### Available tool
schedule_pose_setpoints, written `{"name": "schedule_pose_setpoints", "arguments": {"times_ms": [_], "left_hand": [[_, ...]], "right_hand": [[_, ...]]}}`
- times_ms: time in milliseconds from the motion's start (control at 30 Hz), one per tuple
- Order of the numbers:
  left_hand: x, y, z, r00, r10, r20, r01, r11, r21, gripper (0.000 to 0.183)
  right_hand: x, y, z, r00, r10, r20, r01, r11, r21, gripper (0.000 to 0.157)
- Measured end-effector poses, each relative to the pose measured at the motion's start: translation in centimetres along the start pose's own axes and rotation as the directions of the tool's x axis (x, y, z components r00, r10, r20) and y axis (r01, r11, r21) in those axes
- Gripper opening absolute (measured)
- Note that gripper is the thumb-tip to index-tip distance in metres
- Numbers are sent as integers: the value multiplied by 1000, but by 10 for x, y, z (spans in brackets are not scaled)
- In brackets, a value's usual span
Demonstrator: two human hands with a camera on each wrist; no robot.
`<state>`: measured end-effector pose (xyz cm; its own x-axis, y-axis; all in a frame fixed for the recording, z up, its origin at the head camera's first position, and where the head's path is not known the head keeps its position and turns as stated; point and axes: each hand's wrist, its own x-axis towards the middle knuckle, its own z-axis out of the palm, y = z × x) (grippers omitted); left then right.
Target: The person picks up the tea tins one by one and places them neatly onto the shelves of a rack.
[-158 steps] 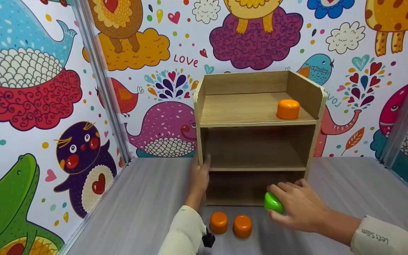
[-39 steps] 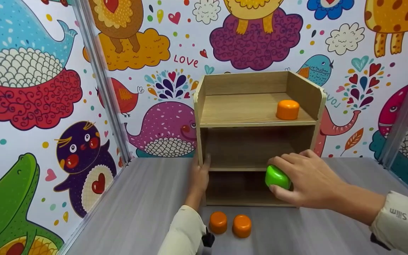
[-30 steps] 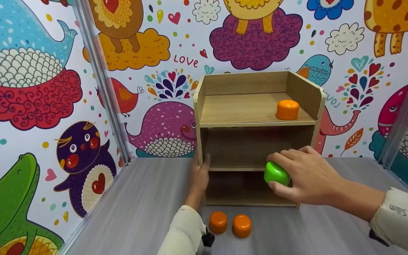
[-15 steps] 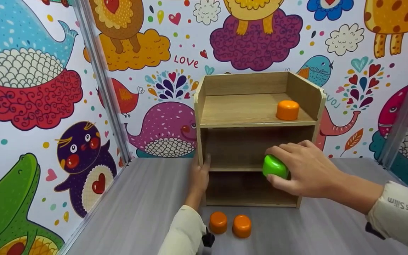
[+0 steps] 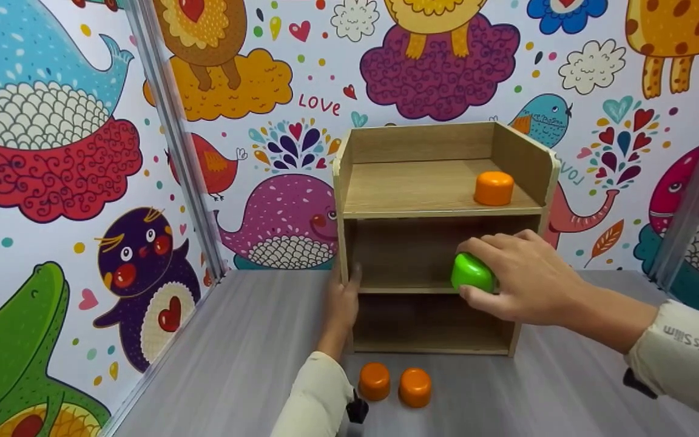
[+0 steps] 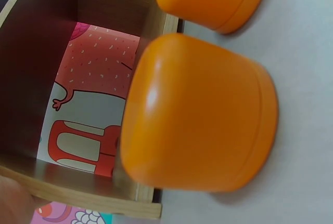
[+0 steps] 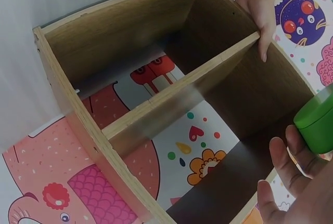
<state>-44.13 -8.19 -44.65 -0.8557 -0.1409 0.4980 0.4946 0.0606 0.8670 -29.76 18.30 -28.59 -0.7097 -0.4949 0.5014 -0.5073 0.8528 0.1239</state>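
My right hand (image 5: 525, 279) holds a glossy green rounded block (image 5: 471, 272) between thumb and fingers, in front of the middle shelf board. Its fingers (image 7: 281, 161) show beside the green block at the right edge of the right wrist view. At the left side panel of a small wooden shelf unit (image 5: 440, 212), my left hand (image 5: 341, 309) grips the edge, thumb on the inner side. One orange rounded block (image 5: 494, 188) sits on the top board, at the right. Two more, a left orange block (image 5: 374, 382) and a right orange block (image 5: 415, 388), stand on the table before the unit.
The grey table (image 5: 252, 340) runs along both sides of the unit. Behind it rises a wall (image 5: 319, 54) printed with cartoon animals, with metal posts (image 5: 173, 133) at the corners. Wall pictures show through the unit's open back in the wrist views.
Carrying the green block, my right hand has risen from in front of the bottom compartment to about the middle board's height. My left hand and the orange blocks have stayed in place.
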Motion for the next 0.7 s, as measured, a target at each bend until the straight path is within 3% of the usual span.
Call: {"name": "schedule_pose_setpoints", "arguments": {"times_ms": [467,700], "left_hand": [[2,-1,-1,1000,-20,3,20,1000,-10,61],[1,-2,0,1000,-8,-10,8,1000,29,66]], "right_hand": [[9,4,-8,1000,1,-23,-1,1000,-1,47],[15,6,-12,998,-17,-60,16,1000,-11,44]]}}
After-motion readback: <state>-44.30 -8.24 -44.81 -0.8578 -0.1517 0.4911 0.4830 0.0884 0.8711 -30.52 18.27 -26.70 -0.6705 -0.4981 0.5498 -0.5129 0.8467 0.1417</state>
